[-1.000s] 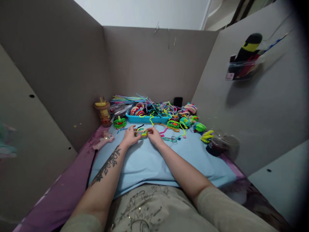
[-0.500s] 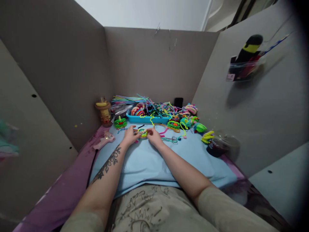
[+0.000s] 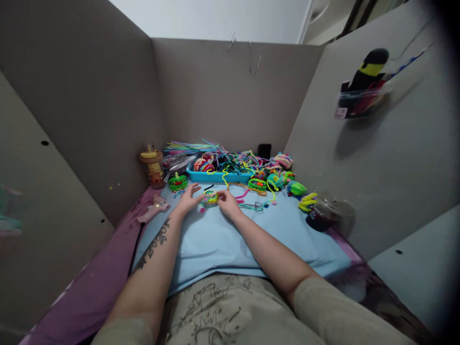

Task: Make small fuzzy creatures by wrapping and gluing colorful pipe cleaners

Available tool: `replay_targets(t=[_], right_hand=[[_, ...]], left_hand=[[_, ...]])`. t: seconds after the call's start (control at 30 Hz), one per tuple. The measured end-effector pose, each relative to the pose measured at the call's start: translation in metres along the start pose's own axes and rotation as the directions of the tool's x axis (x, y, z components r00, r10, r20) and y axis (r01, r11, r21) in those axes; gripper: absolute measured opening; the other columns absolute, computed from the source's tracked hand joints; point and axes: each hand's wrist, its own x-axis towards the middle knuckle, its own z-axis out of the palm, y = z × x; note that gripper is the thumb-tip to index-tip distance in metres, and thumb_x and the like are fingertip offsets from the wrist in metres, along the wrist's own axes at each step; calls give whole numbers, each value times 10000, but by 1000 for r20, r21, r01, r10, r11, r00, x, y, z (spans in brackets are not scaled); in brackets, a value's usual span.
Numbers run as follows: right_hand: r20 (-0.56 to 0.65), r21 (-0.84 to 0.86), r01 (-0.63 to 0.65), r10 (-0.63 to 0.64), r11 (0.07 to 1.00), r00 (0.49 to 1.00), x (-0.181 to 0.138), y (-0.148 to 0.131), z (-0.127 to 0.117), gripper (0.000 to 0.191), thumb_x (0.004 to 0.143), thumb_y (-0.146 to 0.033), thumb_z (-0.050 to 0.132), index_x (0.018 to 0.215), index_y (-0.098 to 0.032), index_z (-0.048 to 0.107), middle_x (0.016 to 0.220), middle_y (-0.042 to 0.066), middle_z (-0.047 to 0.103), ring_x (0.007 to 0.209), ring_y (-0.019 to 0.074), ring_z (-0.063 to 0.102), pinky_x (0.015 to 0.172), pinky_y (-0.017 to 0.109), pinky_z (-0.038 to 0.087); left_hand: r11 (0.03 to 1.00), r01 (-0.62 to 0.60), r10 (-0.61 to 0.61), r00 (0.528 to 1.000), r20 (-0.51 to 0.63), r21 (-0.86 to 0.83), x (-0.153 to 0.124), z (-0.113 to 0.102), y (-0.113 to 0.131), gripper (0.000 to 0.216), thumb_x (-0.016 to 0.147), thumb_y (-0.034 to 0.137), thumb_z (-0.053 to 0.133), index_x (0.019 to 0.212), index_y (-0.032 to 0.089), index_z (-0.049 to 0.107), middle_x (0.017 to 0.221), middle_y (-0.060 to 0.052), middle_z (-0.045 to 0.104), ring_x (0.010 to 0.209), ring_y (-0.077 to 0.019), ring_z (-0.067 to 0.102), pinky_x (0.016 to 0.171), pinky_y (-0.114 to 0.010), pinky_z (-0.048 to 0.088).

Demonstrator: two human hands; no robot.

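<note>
Between my hands, over the light blue cloth (image 3: 215,239), is a small round pipe-cleaner piece (image 3: 210,197) in yellow, green and pale pink. My right hand (image 3: 227,203) pinches its right side with closed fingers. To its left, my left hand (image 3: 189,199) is open, fingers and thumb spread, the thumb close to the piece. A small pink pom-pom (image 3: 202,210) lies just below it. Right of my right hand are scissors (image 3: 258,207) and pink pipe-cleaner pieces (image 3: 243,195). A short black piece (image 3: 209,187) lies beyond my hands.
A blue tray (image 3: 223,177) of pipe cleaners stands at the back, with a green pipe-cleaner figure (image 3: 178,182) before its left end. Leftward are a cup (image 3: 152,167) and a pink glue gun (image 3: 154,211); rightward, several fuzzy figures (image 3: 296,188) and a dark lidded cup (image 3: 319,218). Partitions surround the table.
My left hand has let go of the pipe-cleaner piece and moved a little left, its fingers spreading. My right hand stays on the piece. The whole view has shifted slightly.
</note>
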Motion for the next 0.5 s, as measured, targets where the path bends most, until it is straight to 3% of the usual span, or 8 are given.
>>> replay_targets(t=[0.07,0.13,0.23,0.33,0.5], right_hand=[[-6,-8,-3,3,1000,1000,-1,-1,-1,293,646,-97,486,907,-180,589,873,11,645,731,142,601,734,308,501],[-23,-21,-6,6,1000,1000,-1,-2,-2,281,655,-117,493,912,-179,588,889,15,639,748,145,598,751,315,496],[-35,-38,-3,2,999,999,-1,-2,-3,275,659,-131,504,918,-174,585,920,29,636,790,156,599,784,328,488],[-32,-35,6,-7,999,999,1,1,-1,290,642,-106,504,910,-180,585,920,27,640,854,168,603,831,343,475],[-6,50,24,-24,998,1000,4,8,6,331,630,-67,478,923,-192,570,940,16,653,910,158,615,862,342,473]], left_hand=[[999,-49,50,996,-80,9,-2,-7,2,453,738,290,573,1173,201,485,1202,-109,593,1093,-209,563,910,-371,439],[984,-81,101,987,-122,161,-6,-13,6,306,741,305,568,1025,194,589,1042,-76,658,1002,-210,591,896,-365,439],[899,-138,162,987,-22,417,-16,-14,16,193,746,371,583,787,201,663,838,-49,681,878,-225,600,876,-379,423],[837,-160,162,986,41,523,-24,-8,27,226,770,397,562,823,216,686,846,-51,688,840,-225,596,801,-346,434],[777,-105,111,993,29,621,-29,1,37,257,795,387,524,902,228,696,872,-63,693,872,-233,598,738,-308,437]])
